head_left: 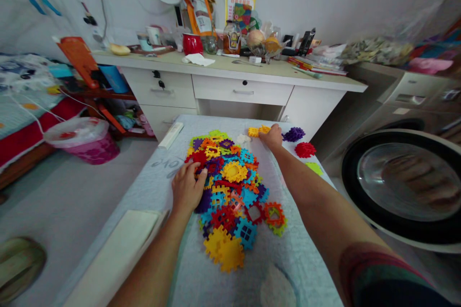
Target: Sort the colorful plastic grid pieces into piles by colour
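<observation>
A heap of colourful plastic interlocking building pieces (234, 171) covers the middle of the cloth-covered table (162, 177). My left hand (189, 186) lies at the heap's left side, its thumb apart from the fingers, touching the pieces beside a red one (198, 157). At the table's far right, my right hand (272, 138) has its fingers closed on a yellow interlocking piece (255, 132); its fingertips are partly hidden. Just right of it sit a stack of purple pieces (294, 134), a stack of red pieces (305, 149) and a lime green piece (314, 168).
A white box-like strip (171, 135) lies at the table's far left edge, a longer white one (122, 244) near my left forearm. Beyond stands a white desk (243, 90) crowded with jars and books. A washing machine (403, 182) is right, a pink bin (84, 141) left.
</observation>
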